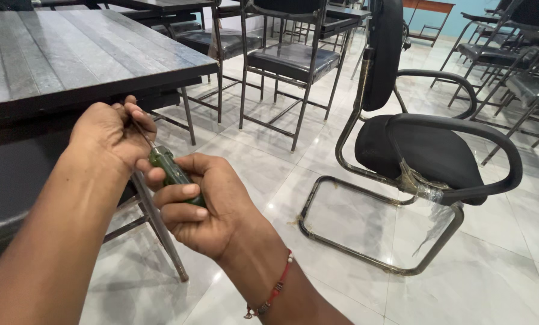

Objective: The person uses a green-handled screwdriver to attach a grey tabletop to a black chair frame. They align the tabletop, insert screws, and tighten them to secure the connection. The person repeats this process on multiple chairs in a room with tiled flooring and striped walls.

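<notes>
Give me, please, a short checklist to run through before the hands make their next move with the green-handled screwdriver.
1. Right hand wrapped firmly round the green screwdriver handle: ok.
2. Left hand pinching the thin metal shaft near its tip: ok.
3. Tip seated in a screw or fitting: cannot tell, the left fingers hide it.
4. Dark slatted table standing level beside the hands: ok.
5. Floor space around the table leg free to work in: ok.
6. Black cantilever chair sound: not ok, its seat joint is bound with clear tape.
</notes>
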